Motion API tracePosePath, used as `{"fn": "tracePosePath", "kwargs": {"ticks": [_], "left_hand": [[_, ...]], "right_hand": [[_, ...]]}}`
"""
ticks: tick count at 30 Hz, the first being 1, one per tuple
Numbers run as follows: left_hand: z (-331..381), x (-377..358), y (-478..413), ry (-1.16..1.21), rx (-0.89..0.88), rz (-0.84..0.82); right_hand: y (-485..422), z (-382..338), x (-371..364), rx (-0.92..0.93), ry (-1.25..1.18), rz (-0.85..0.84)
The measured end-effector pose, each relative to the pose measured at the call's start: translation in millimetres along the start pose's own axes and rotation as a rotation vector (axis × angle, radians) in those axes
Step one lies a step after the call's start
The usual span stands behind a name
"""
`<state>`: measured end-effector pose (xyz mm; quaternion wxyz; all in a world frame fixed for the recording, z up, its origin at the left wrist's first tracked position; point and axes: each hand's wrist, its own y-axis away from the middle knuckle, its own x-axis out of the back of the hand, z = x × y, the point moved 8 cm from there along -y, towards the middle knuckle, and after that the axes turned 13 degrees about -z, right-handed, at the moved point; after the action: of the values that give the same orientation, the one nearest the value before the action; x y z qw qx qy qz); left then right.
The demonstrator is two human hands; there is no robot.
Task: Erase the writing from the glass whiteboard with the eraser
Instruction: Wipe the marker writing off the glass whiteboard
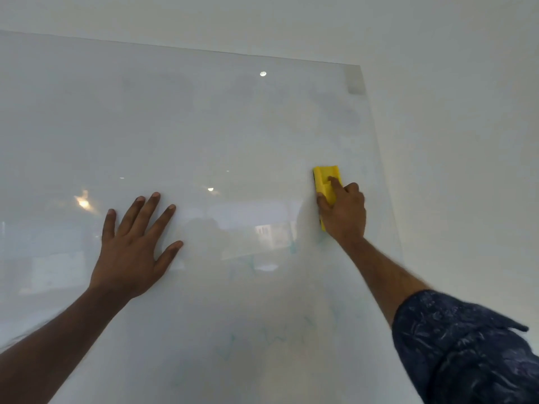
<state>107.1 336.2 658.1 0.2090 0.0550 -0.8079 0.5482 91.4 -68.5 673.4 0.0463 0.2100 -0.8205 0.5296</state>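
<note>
Glass whiteboard [204, 126]: right hand [345, 217] gripping eraser [325, 182].

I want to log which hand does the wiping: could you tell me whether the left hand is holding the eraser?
No, the yellow eraser is gripped by the right hand, while the left hand lies flat and open on the glass whiteboard.

Glass whiteboard [204, 126]: frosted pale pane, wall-mounted, glossy with reflections. Faint green writing [271, 336] smeared across lower centre. Yellow eraser [324, 182]: upright block pressed flat against glass near whiteboard's right edge, lower part covered.
</note>
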Motion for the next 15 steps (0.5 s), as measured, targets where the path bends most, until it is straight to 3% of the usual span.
{"fn": "tracePosePath", "kwargs": {"ticks": [6, 8, 12, 15], "left_hand": [[-3, -2, 1, -0.018, 0.006, -0.031], [-3, -3, 2, -0.024, 0.001, -0.042], [-3, -3, 5, -0.01, -0.002, -0.044], [-2, -5, 7, 0.015, 0.011, -0.046]], "right_hand": [[50, -51, -20, 0.39, 0.107, -0.07], [39, -28, -11, 0.328, 0.162, -0.06], [40, 26, -8, -0.03, -0.038, -0.038], [71, -5, -24, 0.063, -0.039, -0.034]]}}
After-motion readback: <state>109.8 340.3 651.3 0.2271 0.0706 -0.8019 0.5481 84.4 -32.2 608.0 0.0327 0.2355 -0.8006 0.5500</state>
